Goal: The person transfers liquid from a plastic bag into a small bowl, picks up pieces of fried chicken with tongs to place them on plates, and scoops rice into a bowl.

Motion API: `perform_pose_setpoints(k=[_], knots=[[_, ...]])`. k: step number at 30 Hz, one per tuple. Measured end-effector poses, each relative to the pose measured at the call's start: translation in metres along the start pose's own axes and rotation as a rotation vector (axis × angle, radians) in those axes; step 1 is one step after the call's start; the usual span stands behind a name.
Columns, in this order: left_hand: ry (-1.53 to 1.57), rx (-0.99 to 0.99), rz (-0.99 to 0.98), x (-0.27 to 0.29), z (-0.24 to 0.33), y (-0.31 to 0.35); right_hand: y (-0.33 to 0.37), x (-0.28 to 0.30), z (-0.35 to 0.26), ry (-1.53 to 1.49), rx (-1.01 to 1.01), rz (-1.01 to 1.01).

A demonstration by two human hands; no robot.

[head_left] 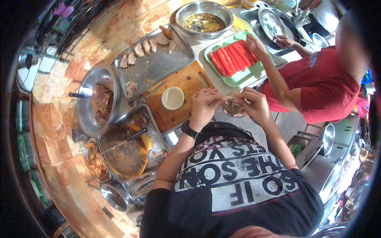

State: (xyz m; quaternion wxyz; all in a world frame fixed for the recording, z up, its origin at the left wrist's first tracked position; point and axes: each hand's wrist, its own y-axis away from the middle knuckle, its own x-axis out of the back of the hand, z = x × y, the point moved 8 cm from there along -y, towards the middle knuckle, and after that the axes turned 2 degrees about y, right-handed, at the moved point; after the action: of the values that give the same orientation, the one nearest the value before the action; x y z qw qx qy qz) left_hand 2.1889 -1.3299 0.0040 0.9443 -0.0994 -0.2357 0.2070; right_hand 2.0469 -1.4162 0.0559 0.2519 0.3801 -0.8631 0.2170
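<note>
Left hand (204, 105) and right hand (256, 105) raised together above bench (214, 77) edge, fingers pinched on clear bag (234, 104) stretched between them, likely to hold mouth open. Cup (172, 98) on board (178, 95) just beside left hand. Co-worker's hand (256, 45) rests on green tray (238, 77) of red sausages (232, 57).

The person is wearing a black short-sleeved cotton T-shirt (238, 198), and it is filling the lower middle of the view. A grey printed panel with big black block lettering is running across its chest, showing upside down from up here. Both forearms are coming out bare below the short sleeves. A black wristwatch with a dark band (189, 129) is sitting on the left wrist, just under the left hand (204, 104). The right hand (256, 105) is showing no rings or bands.
</note>
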Motion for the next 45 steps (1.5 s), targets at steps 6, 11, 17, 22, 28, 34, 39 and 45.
perform_pose_setpoints(k=[6,11,17,22,28,34,39,45], knots=[[0.242,0.185,-0.028,0.025,-0.047,0.030,-0.020,-0.040,-0.014,-0.023,0.031,-0.169],[0.663,0.484,-0.041,-0.011,-0.140,0.097,-0.031,-0.070,-0.025,0.011,0.045,-0.272],[0.625,0.535,-0.051,-0.072,-0.209,0.133,-0.044,-0.103,-0.037,0.017,0.119,-0.368],[0.871,0.639,0.133,-0.083,-0.193,0.129,-0.059,-0.125,-0.024,0.097,0.101,-0.489],[1.115,0.656,0.301,-0.085,-0.191,0.117,-0.075,-0.141,-0.030,0.197,0.112,-0.550],[1.153,0.660,0.385,-0.087,-0.182,0.108,-0.090,-0.151,-0.028,0.296,0.108,-0.630],[1.275,0.620,0.364,-0.095,-0.182,0.092,-0.097,-0.154,-0.035,0.309,0.166,-0.640],[1.376,0.612,0.324,-0.113,-0.178,0.086,-0.112,-0.173,-0.034,0.382,0.342,-0.674]])
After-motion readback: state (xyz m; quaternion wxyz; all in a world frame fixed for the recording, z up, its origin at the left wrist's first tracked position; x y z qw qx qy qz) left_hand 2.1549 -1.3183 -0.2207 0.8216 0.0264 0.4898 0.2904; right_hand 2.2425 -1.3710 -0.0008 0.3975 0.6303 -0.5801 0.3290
